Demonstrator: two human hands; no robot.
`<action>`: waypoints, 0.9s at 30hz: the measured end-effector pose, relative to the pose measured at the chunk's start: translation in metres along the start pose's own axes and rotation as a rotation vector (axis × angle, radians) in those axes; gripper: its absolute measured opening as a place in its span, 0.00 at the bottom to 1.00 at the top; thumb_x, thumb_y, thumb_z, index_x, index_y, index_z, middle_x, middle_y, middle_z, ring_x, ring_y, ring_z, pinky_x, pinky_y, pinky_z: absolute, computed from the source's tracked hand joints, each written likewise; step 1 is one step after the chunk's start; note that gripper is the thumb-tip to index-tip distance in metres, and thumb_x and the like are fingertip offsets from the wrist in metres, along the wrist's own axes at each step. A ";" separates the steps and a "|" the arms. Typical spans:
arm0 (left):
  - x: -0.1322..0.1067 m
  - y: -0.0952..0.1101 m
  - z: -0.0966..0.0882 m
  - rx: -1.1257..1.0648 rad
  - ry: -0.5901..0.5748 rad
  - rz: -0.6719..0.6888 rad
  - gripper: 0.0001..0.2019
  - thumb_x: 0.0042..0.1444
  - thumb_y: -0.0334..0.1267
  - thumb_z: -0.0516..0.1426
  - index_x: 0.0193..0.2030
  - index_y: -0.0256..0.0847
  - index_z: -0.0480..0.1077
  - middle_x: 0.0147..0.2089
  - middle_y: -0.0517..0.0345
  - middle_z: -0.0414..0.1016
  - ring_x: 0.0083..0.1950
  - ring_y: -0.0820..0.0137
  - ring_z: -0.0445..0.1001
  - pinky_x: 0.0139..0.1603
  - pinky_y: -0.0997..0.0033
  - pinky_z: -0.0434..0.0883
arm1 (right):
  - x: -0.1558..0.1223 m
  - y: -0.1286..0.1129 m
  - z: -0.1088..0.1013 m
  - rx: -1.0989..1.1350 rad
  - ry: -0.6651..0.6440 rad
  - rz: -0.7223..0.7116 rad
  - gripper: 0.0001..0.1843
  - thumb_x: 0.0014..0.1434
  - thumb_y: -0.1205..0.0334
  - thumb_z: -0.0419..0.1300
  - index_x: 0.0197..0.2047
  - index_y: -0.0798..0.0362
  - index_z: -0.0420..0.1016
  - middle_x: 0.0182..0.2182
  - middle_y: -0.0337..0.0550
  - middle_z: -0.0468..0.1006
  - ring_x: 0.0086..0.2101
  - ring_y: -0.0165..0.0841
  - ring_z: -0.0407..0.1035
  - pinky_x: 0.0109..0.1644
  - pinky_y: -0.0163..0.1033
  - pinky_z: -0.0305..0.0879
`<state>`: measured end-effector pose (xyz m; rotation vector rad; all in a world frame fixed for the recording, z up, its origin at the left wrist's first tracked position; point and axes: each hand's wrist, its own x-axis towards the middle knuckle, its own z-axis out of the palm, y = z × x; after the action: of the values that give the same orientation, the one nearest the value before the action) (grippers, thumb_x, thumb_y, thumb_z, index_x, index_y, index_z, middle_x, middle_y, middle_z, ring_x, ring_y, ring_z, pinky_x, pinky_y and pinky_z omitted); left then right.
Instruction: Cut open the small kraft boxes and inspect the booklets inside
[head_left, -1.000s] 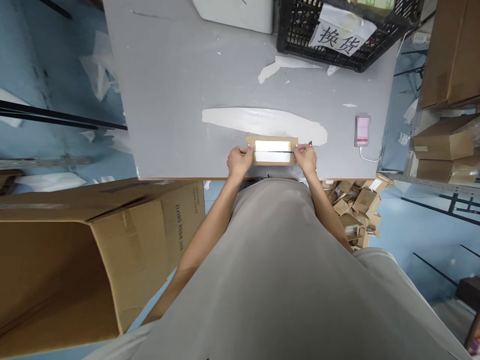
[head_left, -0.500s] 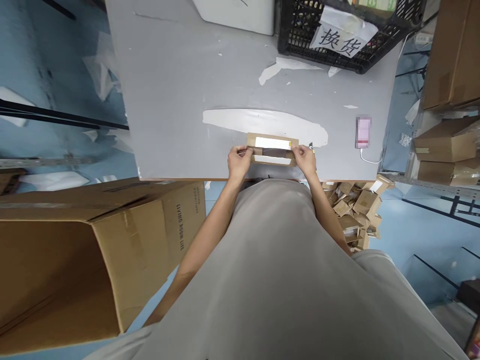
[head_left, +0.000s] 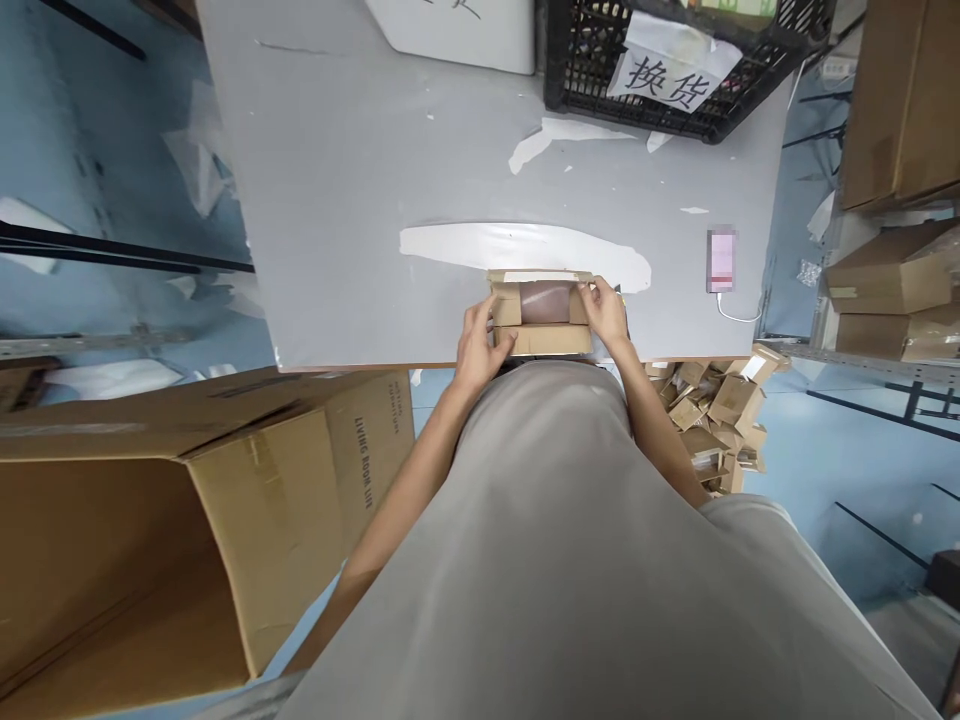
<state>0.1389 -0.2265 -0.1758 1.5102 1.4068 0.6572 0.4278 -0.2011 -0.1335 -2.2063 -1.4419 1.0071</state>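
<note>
A small cardboard box (head_left: pixel 553 341) lies at the table's near edge with its flaps spread. Inside it shows a smooth, brownish-purple item (head_left: pixel 545 301); its kind I cannot make out. My left hand (head_left: pixel 480 345) grips the box's left end, fingers along the outer side and thumb on the near flap. At the right end, my right hand (head_left: pixel 604 312) pinches the far right corner of the box between thumb and fingers. A small dark object beside the right hand is mostly hidden.
Behind the box, a long white patch (head_left: pixel 525 243) marks the grey table (head_left: pixel 337 180). A phone (head_left: pixel 721 262) with a white cable lies to the right. A black crate (head_left: pixel 690 75) stands at the back. A large open carton (head_left: pixel 277 520) sits left, several small boxes (head_left: pixel 731 405) right.
The box's flaps, closer together before, now stand apart and the item inside shows. My left hand has moved slightly down and taken a wider hold; my right hand stays at the right end.
</note>
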 end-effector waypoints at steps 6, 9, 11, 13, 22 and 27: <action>0.011 -0.012 -0.005 0.141 -0.117 0.050 0.36 0.68 0.54 0.67 0.80 0.48 0.71 0.77 0.38 0.65 0.74 0.42 0.74 0.78 0.41 0.73 | 0.012 0.003 0.002 0.087 0.008 -0.030 0.31 0.81 0.29 0.51 0.47 0.44 0.83 0.44 0.48 0.89 0.56 0.51 0.82 0.67 0.49 0.71; 0.014 -0.014 -0.003 0.146 -0.118 0.050 0.35 0.68 0.56 0.66 0.79 0.49 0.73 0.77 0.38 0.64 0.72 0.42 0.75 0.78 0.40 0.73 | 0.020 0.001 0.003 0.119 0.018 0.013 0.41 0.78 0.21 0.49 0.40 0.46 0.85 0.37 0.47 0.88 0.52 0.51 0.84 0.64 0.50 0.73; 0.014 -0.014 -0.001 0.148 -0.106 0.043 0.35 0.68 0.56 0.66 0.79 0.48 0.74 0.76 0.37 0.64 0.72 0.41 0.75 0.79 0.39 0.72 | 0.028 -0.003 0.005 0.083 0.029 0.055 0.43 0.77 0.21 0.48 0.33 0.47 0.84 0.30 0.46 0.85 0.46 0.50 0.86 0.60 0.49 0.75; 0.014 -0.014 0.001 0.149 -0.104 0.038 0.35 0.68 0.56 0.66 0.79 0.48 0.74 0.76 0.37 0.64 0.71 0.41 0.75 0.79 0.38 0.71 | 0.036 -0.007 0.005 0.023 0.038 0.083 0.42 0.79 0.24 0.51 0.29 0.47 0.82 0.28 0.47 0.85 0.43 0.50 0.86 0.56 0.48 0.75; 0.010 0.011 -0.003 0.164 -0.020 0.094 0.38 0.65 0.55 0.69 0.79 0.43 0.72 0.84 0.33 0.57 0.82 0.36 0.64 0.83 0.36 0.64 | 0.006 -0.022 -0.004 -0.190 0.002 -0.006 0.21 0.83 0.47 0.59 0.44 0.49 0.87 0.43 0.55 0.91 0.52 0.55 0.84 0.60 0.48 0.72; 0.018 0.047 -0.002 0.336 -0.114 0.199 0.19 0.77 0.45 0.55 0.64 0.45 0.83 0.70 0.44 0.81 0.70 0.48 0.75 0.77 0.42 0.71 | -0.031 -0.045 -0.006 -0.494 -0.243 -0.073 0.26 0.86 0.50 0.51 0.59 0.54 0.88 0.54 0.61 0.91 0.56 0.52 0.84 0.64 0.48 0.72</action>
<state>0.1620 -0.2044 -0.1367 1.9401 1.3372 0.4584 0.3946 -0.2081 -0.0904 -2.3918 -2.0506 1.0046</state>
